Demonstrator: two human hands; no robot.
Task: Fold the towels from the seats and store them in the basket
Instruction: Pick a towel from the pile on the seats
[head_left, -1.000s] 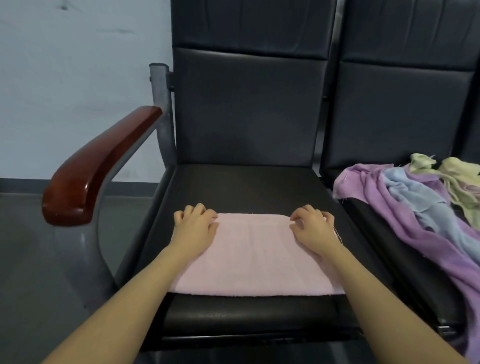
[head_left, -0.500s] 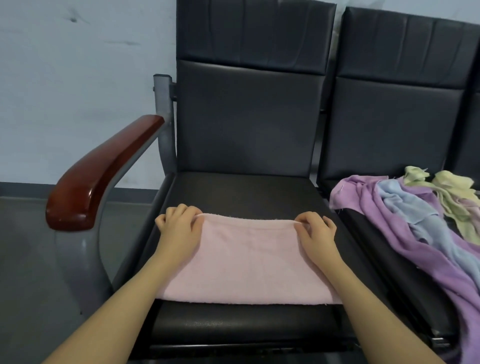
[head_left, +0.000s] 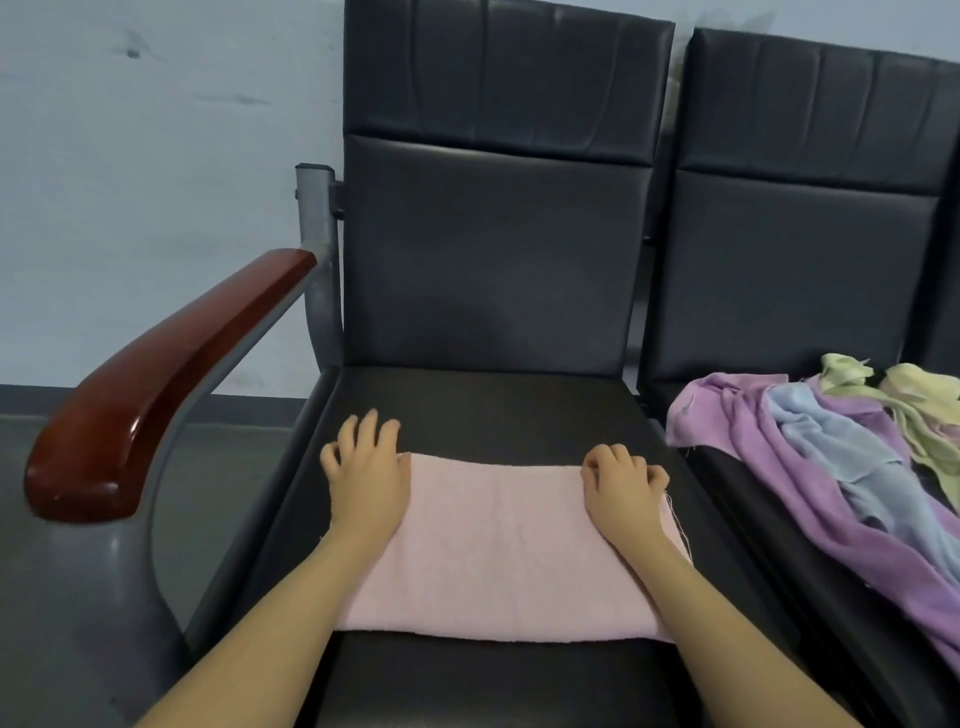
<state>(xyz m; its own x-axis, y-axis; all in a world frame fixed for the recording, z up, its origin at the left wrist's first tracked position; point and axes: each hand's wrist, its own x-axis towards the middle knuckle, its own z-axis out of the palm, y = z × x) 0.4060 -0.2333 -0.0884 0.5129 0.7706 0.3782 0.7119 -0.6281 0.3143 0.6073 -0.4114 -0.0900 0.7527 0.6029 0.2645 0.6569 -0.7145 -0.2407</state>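
Note:
A folded pink towel (head_left: 498, 551) lies flat across the front of the left black seat (head_left: 483, 410). My left hand (head_left: 366, 470) is at the towel's far left corner with its fingers spread and lifted; only the palm side touches the cloth. My right hand (head_left: 626, 491) sits on the far right corner, fingers curled down over the towel's far edge. A heap of unfolded towels, purple (head_left: 810, 499), light blue (head_left: 826, 447) and pale yellow (head_left: 904, 395), lies on the seat to the right. No basket is in view.
A red-brown wooden armrest (head_left: 156, 379) on a grey metal frame (head_left: 317, 249) borders the left seat. The black backrests (head_left: 493, 249) rise behind both seats. A pale wall and grey floor (head_left: 62, 597) are to the left.
The towel's far edge now lies flat on the seat. My left hand has let go of its corner and spread its fingers. The view has tilted slightly upward.

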